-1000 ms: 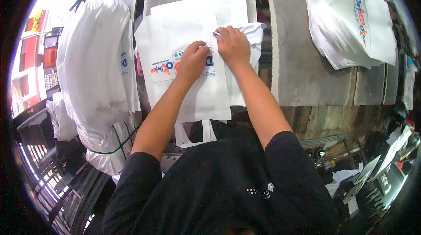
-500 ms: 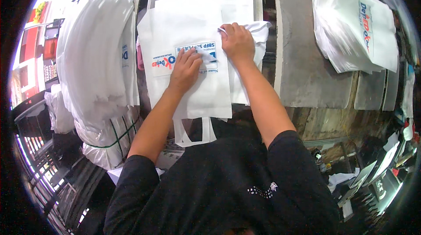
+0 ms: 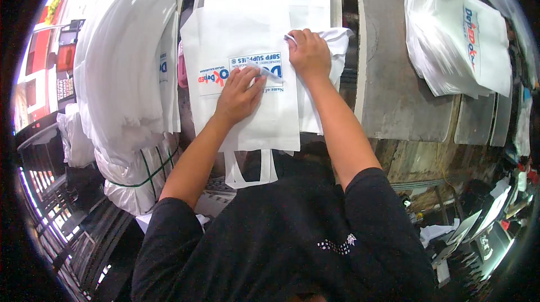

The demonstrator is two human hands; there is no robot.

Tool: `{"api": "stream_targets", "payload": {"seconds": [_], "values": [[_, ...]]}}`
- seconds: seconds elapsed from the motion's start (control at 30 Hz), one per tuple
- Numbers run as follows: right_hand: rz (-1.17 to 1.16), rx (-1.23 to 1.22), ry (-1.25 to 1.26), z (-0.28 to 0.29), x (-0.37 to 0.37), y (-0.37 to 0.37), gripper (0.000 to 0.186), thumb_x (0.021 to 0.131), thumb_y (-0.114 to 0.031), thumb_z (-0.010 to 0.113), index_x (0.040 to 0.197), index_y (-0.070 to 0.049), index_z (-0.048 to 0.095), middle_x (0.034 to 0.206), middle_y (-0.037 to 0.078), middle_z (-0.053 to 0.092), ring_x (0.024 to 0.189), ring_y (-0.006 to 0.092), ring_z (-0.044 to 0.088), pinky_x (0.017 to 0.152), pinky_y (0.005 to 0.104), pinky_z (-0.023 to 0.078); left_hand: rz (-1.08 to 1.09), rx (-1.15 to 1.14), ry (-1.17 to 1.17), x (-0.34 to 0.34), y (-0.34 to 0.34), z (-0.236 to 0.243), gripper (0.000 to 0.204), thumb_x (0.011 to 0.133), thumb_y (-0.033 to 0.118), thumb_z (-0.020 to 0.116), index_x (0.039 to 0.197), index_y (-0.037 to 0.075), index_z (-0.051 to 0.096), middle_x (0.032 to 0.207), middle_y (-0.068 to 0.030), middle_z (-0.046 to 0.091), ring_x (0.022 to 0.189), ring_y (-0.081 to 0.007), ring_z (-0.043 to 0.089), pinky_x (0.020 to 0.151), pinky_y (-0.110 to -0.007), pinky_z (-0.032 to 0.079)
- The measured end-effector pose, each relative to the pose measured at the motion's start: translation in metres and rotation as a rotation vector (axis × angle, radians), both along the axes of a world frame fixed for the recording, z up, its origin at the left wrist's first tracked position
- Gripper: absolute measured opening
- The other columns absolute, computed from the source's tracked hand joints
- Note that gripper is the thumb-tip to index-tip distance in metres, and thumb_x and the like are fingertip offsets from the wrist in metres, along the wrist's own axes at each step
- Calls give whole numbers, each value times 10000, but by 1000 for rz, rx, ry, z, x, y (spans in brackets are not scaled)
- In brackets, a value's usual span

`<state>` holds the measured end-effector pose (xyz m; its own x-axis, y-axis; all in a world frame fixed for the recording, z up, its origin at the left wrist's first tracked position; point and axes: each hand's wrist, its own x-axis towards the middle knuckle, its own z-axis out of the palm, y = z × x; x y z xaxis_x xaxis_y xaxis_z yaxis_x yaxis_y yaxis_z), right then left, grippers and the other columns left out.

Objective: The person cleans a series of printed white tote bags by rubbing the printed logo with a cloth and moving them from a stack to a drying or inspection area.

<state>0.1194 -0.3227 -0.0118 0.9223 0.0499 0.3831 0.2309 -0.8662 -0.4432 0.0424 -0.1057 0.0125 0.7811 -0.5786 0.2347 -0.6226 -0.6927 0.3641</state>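
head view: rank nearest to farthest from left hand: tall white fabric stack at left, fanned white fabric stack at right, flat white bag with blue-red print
1. Flat white bag: directly beneath the left hand
2. Tall white fabric stack: to the hand's left
3. Fanned white fabric stack: beyond the right hand

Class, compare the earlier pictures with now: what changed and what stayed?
The left hand has moved down the white bag toward the person, uncovering more of its print. The right hand stays at the bag's right edge; the left stack and right stack stay put.
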Motion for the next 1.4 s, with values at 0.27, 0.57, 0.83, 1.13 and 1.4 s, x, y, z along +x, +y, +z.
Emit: {"api": "stream_targets", "payload": {"seconds": [0.27,0.57,0.83,1.13,1.4], "values": [[-4,-26,-11,-1,0,1,187,812,-241,652,975,-169,596,876,36,573,824,227,593,728,380,469,11,79,84,-13,13,7,479,805,216,678,1257,110,563,1323,-138,505,1309,-308,416,1106,-505,280],[-7,-53,46,-1,-1,1,207,822,-256,635,1009,-171,607,917,32,589,848,221,594,748,384,474,11,120,100,-21,22,11,541,800,296,685,1300,140,550,1422,-146,419,1352,-334,352,1122,-535,228],[8,-15,42,0,0,0,201,816,-237,645,998,-159,604,913,46,585,843,235,591,739,393,471,38,154,147,-29,27,9,547,807,331,676,1307,151,549,1475,-132,385,1398,-310,302,1139,-540,174],[4,-21,16,1,-1,0,192,814,-231,646,985,-156,602,905,48,583,835,240,593,737,391,471,5,114,105,-32,43,11,530,777,361,703,1245,134,600,1482,-144,374,1398,-335,296,1143,-536,165],[-13,-23,1,3,-2,2,148,847,-237,640,966,-158,605,871,47,594,821,254,597,737,397,474,36,67,132,-35,43,13,444,784,351,706,1141,104,615,1469,-181,383,1391,-357,302,1141,-532,167]]}}
